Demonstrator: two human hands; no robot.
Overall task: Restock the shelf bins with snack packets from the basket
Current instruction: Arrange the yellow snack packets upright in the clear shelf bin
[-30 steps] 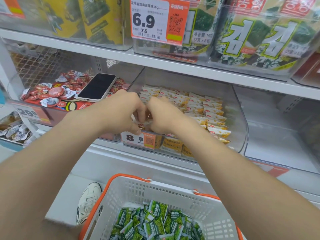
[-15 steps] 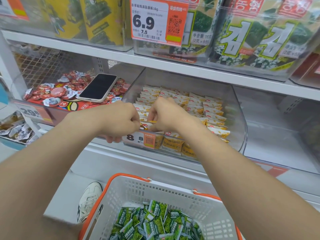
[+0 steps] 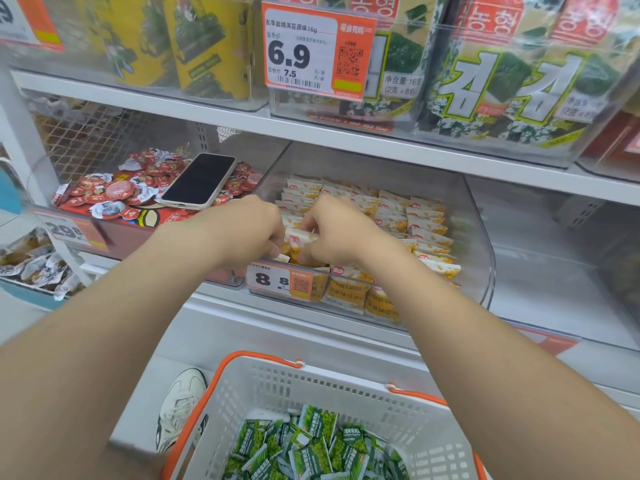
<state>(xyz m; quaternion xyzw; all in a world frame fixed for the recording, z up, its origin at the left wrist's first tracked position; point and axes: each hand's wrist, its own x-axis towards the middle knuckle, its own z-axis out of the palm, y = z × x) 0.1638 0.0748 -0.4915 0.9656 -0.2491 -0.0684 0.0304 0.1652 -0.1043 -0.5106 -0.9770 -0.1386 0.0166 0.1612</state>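
Facing the shelf (image 3: 214, 114); leaning over the basket (image 3: 346, 393) of loose green packets (image 3: 311, 448); working inside the clear bin (image 3: 481, 244) of yellow packets (image 3: 426, 223); gripping a small bunch of them at its front left corner, left hand (image 3: 242, 230) and right hand (image 3: 343, 230) both curled round it; probably risking a spill over the low front lip from a loose pinch, or nudging the phone (image 3: 201, 180) lying just beside.

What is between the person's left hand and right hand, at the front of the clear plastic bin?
In the head view, a yellow-and-white snack packet lies between the left hand and right hand; both hands pinch it.
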